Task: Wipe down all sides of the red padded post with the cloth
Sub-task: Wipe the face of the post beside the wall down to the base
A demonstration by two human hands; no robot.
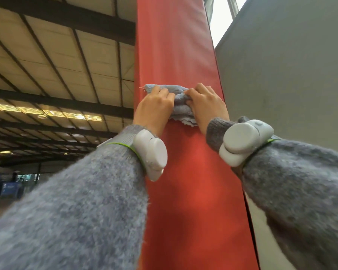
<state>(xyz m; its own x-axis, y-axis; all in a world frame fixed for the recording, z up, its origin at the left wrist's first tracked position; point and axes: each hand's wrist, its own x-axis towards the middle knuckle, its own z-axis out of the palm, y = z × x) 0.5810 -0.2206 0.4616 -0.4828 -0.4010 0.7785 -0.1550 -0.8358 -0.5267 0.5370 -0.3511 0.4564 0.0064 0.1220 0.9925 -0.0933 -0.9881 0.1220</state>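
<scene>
Both hands are raised against the front face of the red post (176, 45), which runs up out of view at the top and down out of view at the bottom; only this face shows plainly, with a thin dark strip of its right side along the edge, and its other sides are hidden. A bunched grey-blue cloth (180, 108) sits pressed on that face, about midway up the picture. The left hand (154, 109) has its fingers curled over the cloth's left part, and the right hand (208, 105) has its fingers curled into the right part; the fingertips of both are buried in the folds, so how much cloth each holds cannot be made out. A frayed edge hangs below, between the wrists. Each wrist carries a white device (153, 154) strapped over a fuzzy grey sleeve (76, 201); the sleeves cover the lower post and run off the frame. A grey wall (291, 75) stands just right of the post. The ceiling (57, 55) with dark beams fills the left, and the far background there is blurred.
</scene>
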